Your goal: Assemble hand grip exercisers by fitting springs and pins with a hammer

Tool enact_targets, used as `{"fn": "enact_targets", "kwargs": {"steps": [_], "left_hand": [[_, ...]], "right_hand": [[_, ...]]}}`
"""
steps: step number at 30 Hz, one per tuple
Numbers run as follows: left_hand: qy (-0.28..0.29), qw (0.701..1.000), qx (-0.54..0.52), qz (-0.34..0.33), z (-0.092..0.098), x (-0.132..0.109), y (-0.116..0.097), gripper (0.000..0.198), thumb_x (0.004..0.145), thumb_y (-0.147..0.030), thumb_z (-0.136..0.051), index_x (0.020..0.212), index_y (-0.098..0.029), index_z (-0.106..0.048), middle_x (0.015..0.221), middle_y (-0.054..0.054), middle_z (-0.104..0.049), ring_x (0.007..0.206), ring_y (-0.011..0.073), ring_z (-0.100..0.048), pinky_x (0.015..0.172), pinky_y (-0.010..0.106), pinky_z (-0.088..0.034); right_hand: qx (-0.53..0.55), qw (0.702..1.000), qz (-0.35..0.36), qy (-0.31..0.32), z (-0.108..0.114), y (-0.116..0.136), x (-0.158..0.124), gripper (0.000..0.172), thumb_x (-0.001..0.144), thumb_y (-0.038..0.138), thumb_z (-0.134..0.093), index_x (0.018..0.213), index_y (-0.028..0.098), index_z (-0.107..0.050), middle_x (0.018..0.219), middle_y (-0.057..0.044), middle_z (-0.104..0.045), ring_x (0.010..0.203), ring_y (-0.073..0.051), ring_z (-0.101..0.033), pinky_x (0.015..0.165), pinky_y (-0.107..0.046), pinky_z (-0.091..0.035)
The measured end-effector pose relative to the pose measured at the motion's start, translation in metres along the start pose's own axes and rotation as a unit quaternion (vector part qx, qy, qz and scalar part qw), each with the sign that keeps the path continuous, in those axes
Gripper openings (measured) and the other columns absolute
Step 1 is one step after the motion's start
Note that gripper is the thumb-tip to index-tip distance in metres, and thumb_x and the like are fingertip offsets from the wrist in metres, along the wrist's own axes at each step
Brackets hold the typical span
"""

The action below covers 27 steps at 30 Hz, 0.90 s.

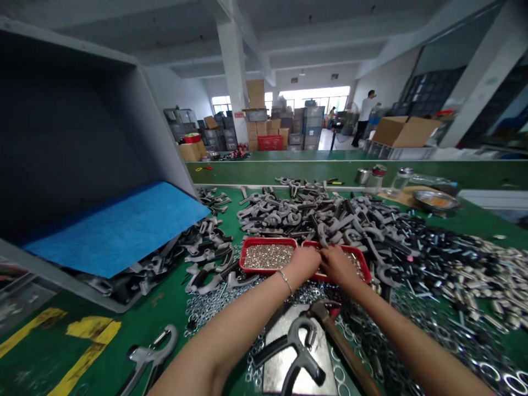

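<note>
My left hand (306,260), a bracelet on its wrist, is closed with fingers curled over the right-hand red tray (364,266), which holds small metal parts. Close beside it, my right hand (335,260) bends its fingers down over the same tray. What the fingertips pinch, if anything, is hidden. Left of it, another red tray (247,268) is filled with small shiny metal pieces (269,257). Nearer me, a grey and black hand grip strengthener (300,352) lies on a metal plate (274,379). A claw hammer (344,349) with a wooden handle rests beside it.
Behind the trays spreads a heap of grey hand grip parts (289,212). Black-capped bolts (424,256) and metal sleeves (495,269) lie to the right. A large grey bin (157,121) with a blue sheet (124,231) stands left. Farther back, a person (365,115) stands near boxes.
</note>
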<state>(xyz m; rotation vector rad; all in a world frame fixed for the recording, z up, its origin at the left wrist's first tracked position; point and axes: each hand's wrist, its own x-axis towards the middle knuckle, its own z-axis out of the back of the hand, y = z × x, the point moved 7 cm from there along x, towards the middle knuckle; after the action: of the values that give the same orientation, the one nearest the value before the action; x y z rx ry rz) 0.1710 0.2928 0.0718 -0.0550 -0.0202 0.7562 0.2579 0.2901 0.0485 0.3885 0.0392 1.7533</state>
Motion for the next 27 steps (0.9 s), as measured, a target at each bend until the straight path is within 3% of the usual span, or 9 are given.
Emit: {"fn": "enact_targets", "kwargs": {"steps": [3, 7, 12, 27], "left_hand": [[0.003, 1.000, -0.001, 0.013, -0.013, 0.005, 0.005, 0.024, 0.095, -0.007, -0.045, 0.103, -0.005, -0.067, 0.105, 0.021, -0.069, 0.098, 0.0273, -0.069, 0.085, 0.038, -0.056], [0.005, 1.000, 0.003, 0.029, -0.018, 0.001, 0.007, 0.025, 0.097, -0.008, -0.044, 0.109, -0.005, -0.066, 0.108, 0.020, -0.068, 0.105, 0.0265, -0.067, 0.089, 0.037, -0.054], [0.023, 0.998, 0.021, 0.061, -0.019, 0.006, 0.005, 0.018, 0.097, -0.022, -0.056, 0.108, -0.010, -0.065, 0.106, 0.010, -0.069, 0.097, 0.0210, -0.068, 0.084, 0.039, -0.057], [0.038, 0.992, 0.021, 0.116, -0.019, 0.010, -0.005, 0.021, 0.095, -0.029, -0.061, 0.109, -0.013, -0.064, 0.110, 0.008, -0.066, 0.099, 0.0211, -0.065, 0.086, 0.041, -0.056]], "right_hand": [[-0.017, 1.000, -0.005, 0.013, -0.011, -0.004, -0.002, 0.019, 0.093, 0.022, -0.051, 0.083, 0.016, -0.067, 0.090, -0.011, -0.067, 0.091, -0.026, -0.054, 0.081, -0.034, -0.039], [-0.031, 0.999, 0.011, 0.031, -0.011, 0.000, -0.003, 0.018, 0.093, 0.022, -0.051, 0.092, 0.016, -0.068, 0.096, -0.013, -0.067, 0.098, -0.028, -0.053, 0.084, -0.035, -0.037], [-0.049, 0.998, 0.024, 0.039, -0.007, 0.009, 0.001, 0.016, 0.087, 0.011, -0.052, 0.087, 0.014, -0.068, 0.093, -0.014, -0.067, 0.095, -0.028, -0.053, 0.083, -0.034, -0.037], [0.034, 0.998, -0.019, -0.048, 0.005, 0.005, -0.009, 0.015, 0.086, 0.008, -0.047, 0.086, 0.018, -0.059, 0.093, -0.014, -0.065, 0.093, -0.028, -0.054, 0.082, -0.036, -0.042]]}}
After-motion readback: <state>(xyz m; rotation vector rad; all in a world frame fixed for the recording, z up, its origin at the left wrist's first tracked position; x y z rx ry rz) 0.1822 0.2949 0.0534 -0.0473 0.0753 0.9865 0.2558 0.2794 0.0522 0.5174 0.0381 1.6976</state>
